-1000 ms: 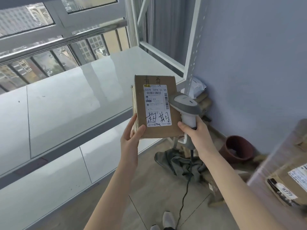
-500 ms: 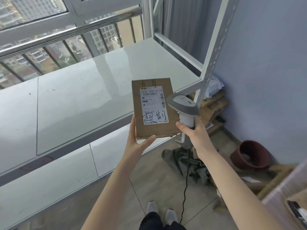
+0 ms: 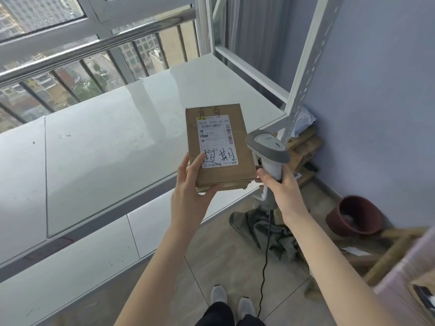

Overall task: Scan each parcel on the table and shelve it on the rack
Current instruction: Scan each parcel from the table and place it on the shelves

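Note:
A flat brown cardboard parcel [image 3: 240,137] with a white shipping label and black handwriting faces me. My left hand [image 3: 193,184] grips its lower left corner, thumb on the front. My right hand [image 3: 280,187] holds the handle of a white and grey barcode scanner [image 3: 267,148], whose head sits just right of the parcel's lower right edge. The scanner's black cable hangs down to the floor. Parcel and scanner hover over the front right part of the white rack shelf [image 3: 117,142].
The white rack upright [image 3: 303,78] stands at the right beside a blue-grey wall. Under it lie stacked cardboard parcels [image 3: 303,144], a grey cloth [image 3: 270,229] and a brown pot [image 3: 355,215]. The table edge [image 3: 404,267] shows at lower right. Window railing behind.
The view has swung left and up, so the table slid almost out of frame. Parcel and scanner stay together; my left hand's grip shifted toward the parcel's lower edge.

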